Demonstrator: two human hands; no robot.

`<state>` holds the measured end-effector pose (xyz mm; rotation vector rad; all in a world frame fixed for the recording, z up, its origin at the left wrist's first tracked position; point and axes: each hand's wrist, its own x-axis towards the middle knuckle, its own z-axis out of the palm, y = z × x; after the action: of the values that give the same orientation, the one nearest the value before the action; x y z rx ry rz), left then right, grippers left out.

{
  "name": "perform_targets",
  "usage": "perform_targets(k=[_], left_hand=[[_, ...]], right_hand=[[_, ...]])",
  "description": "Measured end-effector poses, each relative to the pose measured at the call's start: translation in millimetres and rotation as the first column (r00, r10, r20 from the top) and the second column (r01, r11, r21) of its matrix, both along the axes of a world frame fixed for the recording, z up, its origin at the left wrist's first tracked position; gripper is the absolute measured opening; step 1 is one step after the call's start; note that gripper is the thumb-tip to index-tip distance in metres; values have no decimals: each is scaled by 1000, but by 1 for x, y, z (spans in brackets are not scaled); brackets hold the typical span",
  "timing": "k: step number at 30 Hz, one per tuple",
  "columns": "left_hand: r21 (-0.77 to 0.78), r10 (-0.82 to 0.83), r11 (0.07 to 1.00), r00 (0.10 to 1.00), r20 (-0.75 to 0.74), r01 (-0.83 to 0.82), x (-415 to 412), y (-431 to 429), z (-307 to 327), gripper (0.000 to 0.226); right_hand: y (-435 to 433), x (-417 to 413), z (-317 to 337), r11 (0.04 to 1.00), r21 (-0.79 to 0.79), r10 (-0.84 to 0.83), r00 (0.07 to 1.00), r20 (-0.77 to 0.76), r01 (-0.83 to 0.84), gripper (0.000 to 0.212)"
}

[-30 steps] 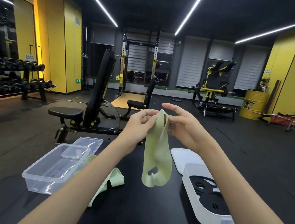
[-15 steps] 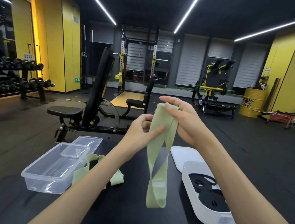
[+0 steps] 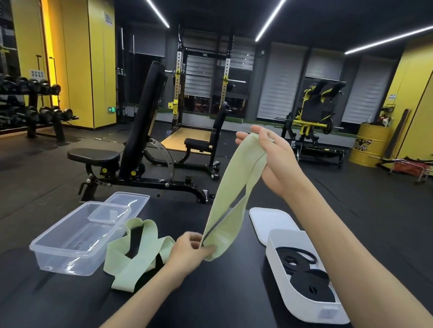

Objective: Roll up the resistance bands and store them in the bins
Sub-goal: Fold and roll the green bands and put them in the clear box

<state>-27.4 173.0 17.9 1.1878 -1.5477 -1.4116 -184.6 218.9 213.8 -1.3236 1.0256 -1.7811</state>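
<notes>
A pale green resistance band (image 3: 229,192) hangs stretched between my hands above the black table (image 3: 218,314). My right hand (image 3: 270,159) holds its top end up high, fingers through the loop. My left hand (image 3: 188,251) pinches its bottom end low over the table. A second green band (image 3: 133,251) lies loose on the table beside a clear plastic bin (image 3: 75,242). At the right stands a white bin (image 3: 302,297) with rolled black bands (image 3: 307,278) inside.
A clear lid (image 3: 126,202) lies behind the clear bin and a white lid (image 3: 271,222) behind the white bin. Beyond the table stand a black weight bench (image 3: 131,137), a squat rack, a dumbbell rack (image 3: 12,106) at left and a yellow drum (image 3: 370,148).
My left hand has slid down from the top of the band to its bottom end. My right hand has lifted the top end, so the band is now pulled out long.
</notes>
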Motion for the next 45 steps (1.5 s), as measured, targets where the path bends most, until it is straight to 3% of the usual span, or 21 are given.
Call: perform_targets(k=[3, 7, 11, 16, 19, 24, 30, 33, 35, 39, 45], left_hand=[[197, -20, 977, 962, -272, 76, 8, 3, -9, 32], [172, -25, 980, 912, -410, 104, 19, 4, -11, 22], [99, -162, 968, 875, -457, 231, 28, 8, -11, 19], [-38, -424, 900, 856, -296, 433, 34, 14, -10, 35], [-34, -524, 847, 823, -219, 530, 34, 18, -7, 39], [-2, -614, 787, 784, -96, 616, 33, 27, -6, 29], [127, -637, 756, 766, -86, 643, 28, 31, -12, 49], [177, -605, 770, 790, -101, 613, 25, 32, -16, 52], [111, -559, 821, 828, -45, 560, 22, 32, -20, 41], [-42, -384, 922, 923, 30, 385, 16, 26, -33, 23], [-31, -254, 965, 962, 102, 259, 2, 10, -59, 36]], right_hand=[[-9, -5, -9, 999, 18, -34, 999, 5, 34, 30], [-18, -13, -20, 995, 93, -44, 998, 45, 40, 35], [-22, -22, -30, 990, 137, 15, 996, 88, -27, 37], [-23, -28, -35, 988, 147, 40, 997, 72, -51, 36], [-24, -30, -36, 988, 149, 45, 998, 34, -50, 35], [-27, -34, -36, 983, 184, 28, 999, -30, -22, 36], [-29, -39, -42, 976, 210, 55, 998, -2, -53, 33], [-35, -43, -47, 971, 236, 58, 997, -50, -45, 34], [-40, -44, -50, 963, 269, 51, 994, -97, -23, 35], [-59, -51, -65, 925, 364, 20, 944, -330, 107, 35], [-92, -61, -110, 902, 375, -54, 918, -392, 213, 28]])
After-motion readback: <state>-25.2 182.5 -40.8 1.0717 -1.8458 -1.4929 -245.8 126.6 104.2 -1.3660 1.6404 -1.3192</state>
